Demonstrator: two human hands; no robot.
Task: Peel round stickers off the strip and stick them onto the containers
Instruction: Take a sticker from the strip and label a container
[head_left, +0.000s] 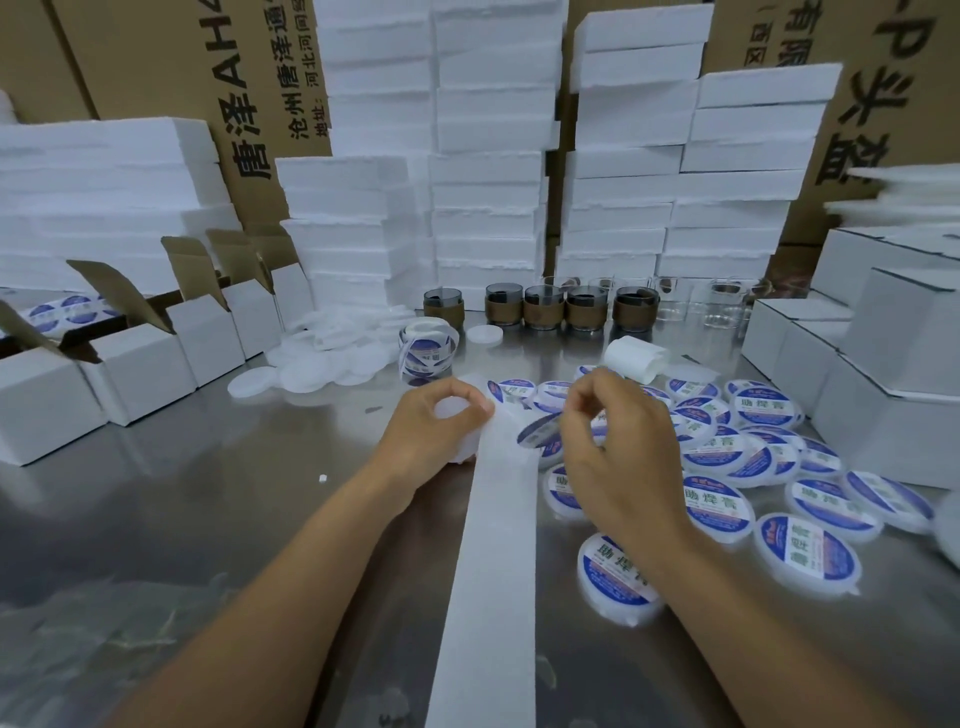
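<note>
My left hand (431, 426) grips a plain white round container (457, 410) together with the top of the white backing strip (493, 561), which runs down toward me. My right hand (618, 441) pinches a round blue-and-white sticker (537, 430) that lifts off the strip just right of the container. The sticker roll (428, 351) stands on the steel table behind my hands. Several labelled containers (717, 506) lie scattered to the right.
A heap of unlabelled white lids or containers (332, 353) lies at centre left. Open white cartons (156, 358) line the left, closed white boxes (883, 374) the right. Glass cups with brown sleeves (543, 309) and foam stacks (488, 171) stand behind.
</note>
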